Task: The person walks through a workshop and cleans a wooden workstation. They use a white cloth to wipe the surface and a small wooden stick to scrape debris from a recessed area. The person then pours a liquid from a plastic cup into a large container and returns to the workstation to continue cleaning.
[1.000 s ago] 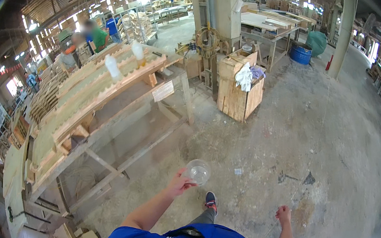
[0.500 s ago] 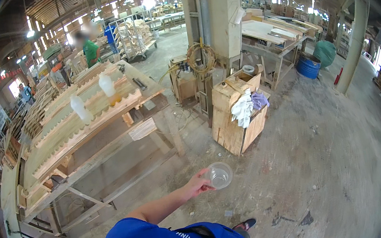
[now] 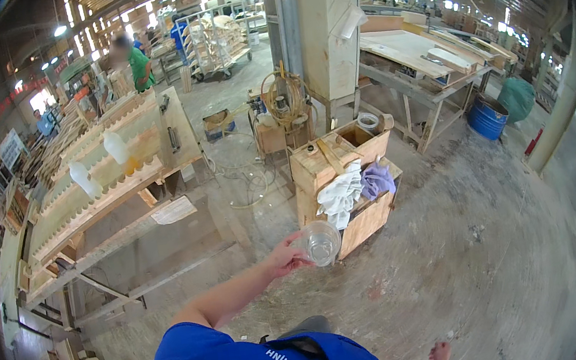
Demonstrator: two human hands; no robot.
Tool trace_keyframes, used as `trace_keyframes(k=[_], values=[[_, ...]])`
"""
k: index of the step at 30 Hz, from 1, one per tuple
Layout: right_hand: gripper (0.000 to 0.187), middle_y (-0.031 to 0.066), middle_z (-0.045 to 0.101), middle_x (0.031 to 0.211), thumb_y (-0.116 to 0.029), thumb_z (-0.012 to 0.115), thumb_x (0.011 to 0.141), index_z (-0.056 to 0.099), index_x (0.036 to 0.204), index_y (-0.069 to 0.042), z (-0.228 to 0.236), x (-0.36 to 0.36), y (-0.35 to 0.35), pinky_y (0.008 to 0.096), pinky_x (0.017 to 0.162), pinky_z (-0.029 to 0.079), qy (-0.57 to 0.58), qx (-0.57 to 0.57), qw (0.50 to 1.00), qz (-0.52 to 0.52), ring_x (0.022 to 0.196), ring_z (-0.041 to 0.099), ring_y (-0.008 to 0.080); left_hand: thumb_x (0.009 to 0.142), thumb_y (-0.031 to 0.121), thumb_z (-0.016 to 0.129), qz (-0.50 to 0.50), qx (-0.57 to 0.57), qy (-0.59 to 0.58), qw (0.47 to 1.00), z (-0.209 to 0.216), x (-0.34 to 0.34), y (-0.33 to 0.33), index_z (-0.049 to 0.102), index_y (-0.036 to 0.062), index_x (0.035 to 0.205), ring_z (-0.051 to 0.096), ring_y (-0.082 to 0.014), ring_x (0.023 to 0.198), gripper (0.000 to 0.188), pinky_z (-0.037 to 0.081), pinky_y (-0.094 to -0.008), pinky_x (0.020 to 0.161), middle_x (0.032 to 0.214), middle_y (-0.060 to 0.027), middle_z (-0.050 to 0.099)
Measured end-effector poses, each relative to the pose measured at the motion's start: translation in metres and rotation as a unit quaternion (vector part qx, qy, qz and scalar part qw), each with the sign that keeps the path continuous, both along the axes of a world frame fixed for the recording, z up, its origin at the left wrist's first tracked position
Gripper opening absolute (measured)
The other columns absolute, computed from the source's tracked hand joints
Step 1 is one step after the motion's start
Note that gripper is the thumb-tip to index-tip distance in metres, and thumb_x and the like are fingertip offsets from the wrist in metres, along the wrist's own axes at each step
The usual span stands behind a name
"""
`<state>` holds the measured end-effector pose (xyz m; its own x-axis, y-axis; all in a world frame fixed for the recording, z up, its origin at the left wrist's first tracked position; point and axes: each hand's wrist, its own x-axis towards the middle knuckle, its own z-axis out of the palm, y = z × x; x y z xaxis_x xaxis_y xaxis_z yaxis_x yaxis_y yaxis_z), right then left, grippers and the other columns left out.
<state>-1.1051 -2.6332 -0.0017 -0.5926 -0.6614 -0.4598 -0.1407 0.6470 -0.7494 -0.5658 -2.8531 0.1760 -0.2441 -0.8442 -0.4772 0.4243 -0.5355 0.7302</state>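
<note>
My left hand (image 3: 289, 255) is closed on the rim of a clear plastic cup (image 3: 322, 245), held out in front of me. The cup looks see-through, and I cannot make out anything inside it. Just beyond it stands a wooden box stand (image 3: 365, 234), with a white cloth (image 3: 342, 198) and a purple cloth (image 3: 377, 180) draped over its near side. Low at the right, my right hand (image 3: 440, 357) hangs apart from everything. It is small and blurred, so its fingers cannot be read.
At left a wooden workbench (image 3: 111, 229) carries scalloped boards and two whitish bottles (image 3: 115, 148). Behind the stand are a column with a coiled hose (image 3: 285, 101) and a tall cabinet (image 3: 327, 28). A blue drum (image 3: 487, 118) stands farther right. People work in the background.
I have moved forward, so the box stand and cloths are closer. The cup now overlaps the stand's near side in view. My right hand has come into sight at the lower right.
</note>
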Motion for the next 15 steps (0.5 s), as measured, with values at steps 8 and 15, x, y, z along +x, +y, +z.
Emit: trace_keyframes(k=[8,15], values=[[0.013,0.0083,0.054,0.061,-0.017,0.049,0.083,0.050,0.083,-0.004,0.003,-0.027,-0.194,0.0288,0.041,0.046,0.041,-0.033,0.988,0.146,0.049,0.056,0.0165,0.078,-0.006,0.052,-0.008,0.007,-0.001,1.000,0.018,-0.045,-0.147,0.028,0.0211,0.134,0.066,-0.0299,0.074,0.067,0.048,-0.0208,0.041,0.097,-0.0172,0.058],[0.019,0.0115,0.061,0.066,-0.020,0.054,0.083,0.054,0.085,-0.002,-0.070,0.018,-0.186,0.0344,0.044,0.047,0.009,0.189,0.925,0.329,0.053,0.059,0.0220,0.079,-0.005,0.051,0.030,-0.026,-0.024,0.999,0.038,-0.039,-0.264,0.031,0.0223,0.132,0.065,-0.0315,0.074,0.062,0.048,-0.0208,0.041,0.100,-0.0177,0.058]])
